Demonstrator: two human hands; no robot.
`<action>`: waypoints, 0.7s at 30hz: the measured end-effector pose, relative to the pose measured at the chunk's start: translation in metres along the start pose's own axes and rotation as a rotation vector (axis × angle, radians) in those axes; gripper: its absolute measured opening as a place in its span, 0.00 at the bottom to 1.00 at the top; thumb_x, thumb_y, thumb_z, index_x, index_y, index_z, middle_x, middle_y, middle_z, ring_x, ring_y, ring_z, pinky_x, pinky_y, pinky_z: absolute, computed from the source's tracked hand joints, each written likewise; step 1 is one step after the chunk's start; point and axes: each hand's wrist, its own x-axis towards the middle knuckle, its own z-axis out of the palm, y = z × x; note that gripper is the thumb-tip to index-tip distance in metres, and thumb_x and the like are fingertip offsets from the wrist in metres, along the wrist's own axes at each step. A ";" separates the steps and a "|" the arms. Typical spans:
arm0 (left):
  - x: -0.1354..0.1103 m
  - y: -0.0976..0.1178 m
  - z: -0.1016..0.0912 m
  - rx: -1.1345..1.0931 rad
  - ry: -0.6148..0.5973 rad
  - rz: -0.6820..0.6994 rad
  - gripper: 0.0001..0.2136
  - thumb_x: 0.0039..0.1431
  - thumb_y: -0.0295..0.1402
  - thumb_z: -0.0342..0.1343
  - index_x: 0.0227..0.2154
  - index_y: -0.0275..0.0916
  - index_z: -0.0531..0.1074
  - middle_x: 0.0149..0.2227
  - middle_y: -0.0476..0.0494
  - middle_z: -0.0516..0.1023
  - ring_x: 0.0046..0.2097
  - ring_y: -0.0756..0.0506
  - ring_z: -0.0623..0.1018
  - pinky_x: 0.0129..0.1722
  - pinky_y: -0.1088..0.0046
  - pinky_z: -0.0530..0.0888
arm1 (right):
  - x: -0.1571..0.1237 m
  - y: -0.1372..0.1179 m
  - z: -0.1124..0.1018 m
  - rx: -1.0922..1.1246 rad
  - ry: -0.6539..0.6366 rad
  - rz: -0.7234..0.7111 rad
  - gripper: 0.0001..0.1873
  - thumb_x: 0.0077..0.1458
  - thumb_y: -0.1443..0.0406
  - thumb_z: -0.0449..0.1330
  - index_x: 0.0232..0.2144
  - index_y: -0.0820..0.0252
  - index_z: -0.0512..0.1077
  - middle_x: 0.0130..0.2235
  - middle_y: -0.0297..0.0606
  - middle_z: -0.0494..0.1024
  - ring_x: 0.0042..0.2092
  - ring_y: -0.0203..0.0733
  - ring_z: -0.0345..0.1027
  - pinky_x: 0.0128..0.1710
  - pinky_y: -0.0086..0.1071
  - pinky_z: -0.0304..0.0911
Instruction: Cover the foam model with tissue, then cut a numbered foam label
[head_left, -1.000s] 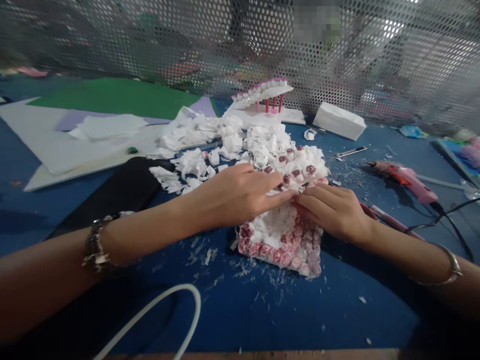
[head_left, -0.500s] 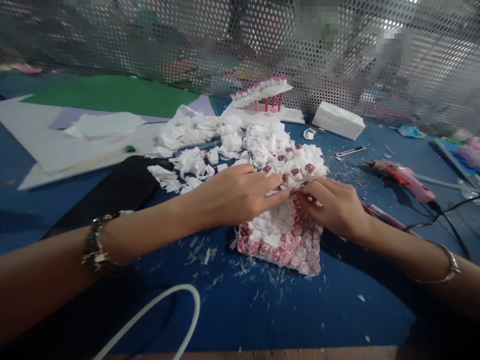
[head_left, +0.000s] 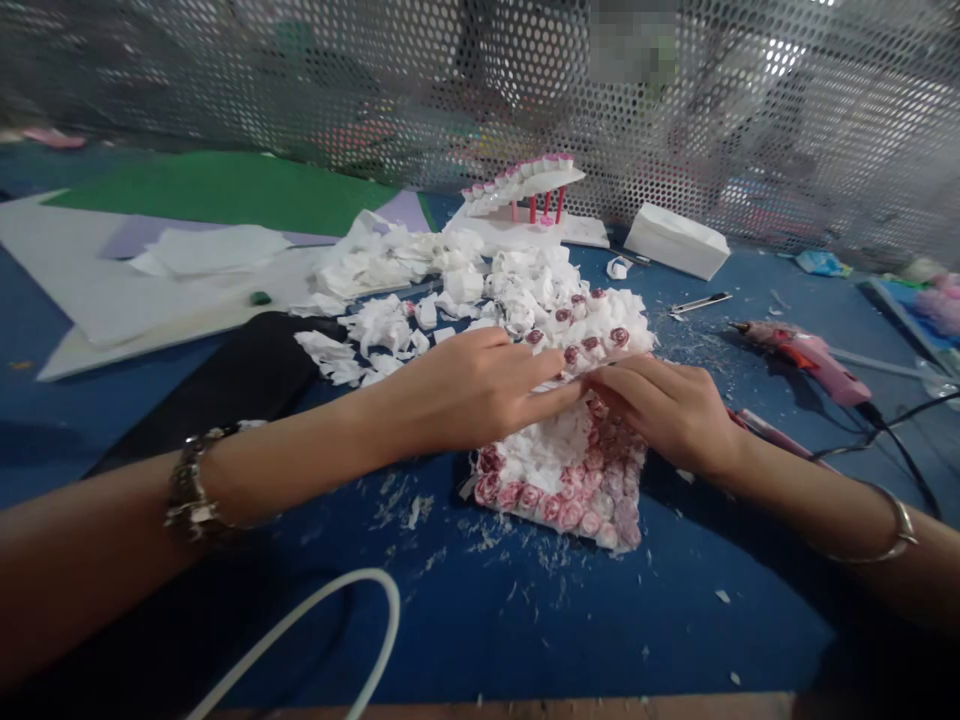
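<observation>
A small model covered in rolled paper roses (head_left: 551, 495), dark red through pink to pale lilac, lies on the blue table with a patch of white paper in its middle. Over its upper part, my left hand (head_left: 480, 390) reaches in with its fingers closed and their tips pointing right. My right hand (head_left: 664, 405) meets it there, fingers bent and pressed together against the left fingertips. Whatever is between them is hidden. Just beyond the hands sits a white crumpled-paper section dotted with dark red rosettes (head_left: 619, 337).
Torn white paper (head_left: 525, 285) heaps behind the hands. A pink glue gun (head_left: 832, 370) with its cord and a craft knife (head_left: 701, 302) lie right. A small model on red posts (head_left: 547, 205) and a white box (head_left: 677, 242) stand behind. A white cable (head_left: 390, 600) loops in front.
My right hand has shifted slightly left and turned, its fingers now flatter and closer to the left fingertips. The left hand and the rose-covered model stay where they were.
</observation>
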 end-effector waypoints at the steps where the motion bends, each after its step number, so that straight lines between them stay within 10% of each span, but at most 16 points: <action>1: 0.000 0.000 0.001 0.006 0.006 -0.002 0.19 0.67 0.21 0.40 0.52 0.42 0.70 0.37 0.42 0.78 0.31 0.49 0.74 0.31 0.73 0.63 | -0.001 0.000 0.000 0.002 -0.004 0.000 0.08 0.60 0.74 0.55 0.43 0.66 0.70 0.38 0.40 0.79 0.36 0.35 0.73 0.30 0.28 0.66; 14: -0.001 0.000 0.015 -0.182 0.107 -0.046 0.18 0.66 0.24 0.39 0.52 0.36 0.71 0.41 0.35 0.75 0.39 0.45 0.76 0.48 0.60 0.71 | 0.007 -0.006 0.002 -0.010 0.049 0.014 0.06 0.61 0.73 0.56 0.37 0.66 0.73 0.36 0.41 0.79 0.37 0.37 0.72 0.31 0.28 0.67; 21: -0.004 -0.005 0.010 -0.366 -0.143 -0.126 0.19 0.64 0.27 0.43 0.56 0.40 0.67 0.47 0.34 0.72 0.32 0.49 0.74 0.28 0.76 0.68 | 0.006 -0.005 0.002 -0.007 -0.009 0.016 0.11 0.63 0.73 0.51 0.37 0.65 0.73 0.36 0.40 0.79 0.36 0.37 0.71 0.31 0.30 0.67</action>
